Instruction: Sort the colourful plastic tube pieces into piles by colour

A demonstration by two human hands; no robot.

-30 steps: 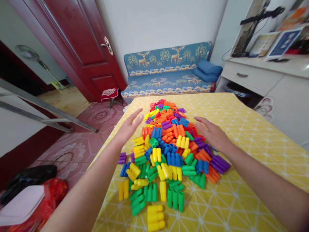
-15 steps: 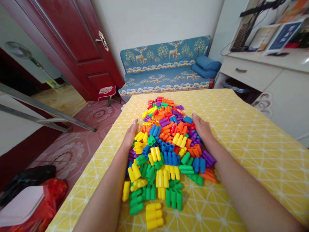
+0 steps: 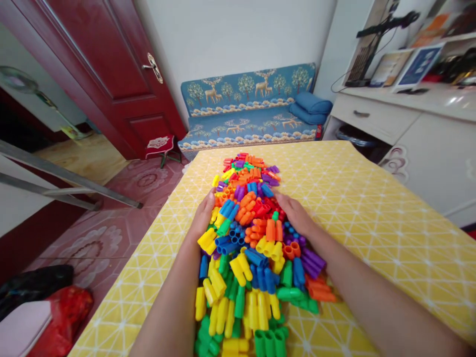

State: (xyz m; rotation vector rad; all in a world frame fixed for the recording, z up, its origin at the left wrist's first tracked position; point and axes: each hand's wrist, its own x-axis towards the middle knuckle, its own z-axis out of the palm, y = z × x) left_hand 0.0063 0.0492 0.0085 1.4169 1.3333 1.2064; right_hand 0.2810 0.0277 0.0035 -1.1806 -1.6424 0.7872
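A long heap of plastic building blocks [image 3: 243, 238], each shaped like joined bullet tubes, lies on the table in red, orange, purple, blue, yellow and green. Against its left side rests my left hand [image 3: 203, 214], open and on edge, palm toward the blocks. My right hand [image 3: 294, 214] presses in from the opposite side, also open, its fingertips by the red blocks [image 3: 265, 209]. Both hands' fingers are partly hidden by the pile. Between my forearms lie yellow blocks [image 3: 256, 310] and green blocks [image 3: 269, 342]. Purple blocks [image 3: 313, 263] touch the right forearm.
A yellow cloth with white lines covers the table [image 3: 372, 223]. Beyond it stands a blue sofa [image 3: 253, 109] with deer patterns. A white cabinet [image 3: 401, 124] is at right, a red door [image 3: 100, 64] at left. Bags [image 3: 70, 312] lie on the floor, lower left.
Both hands have moved closer together, the right one leftward, squeezing the heap narrower. Blocks in the middle have shifted and piled up, some toward me. The camera view has moved slightly.
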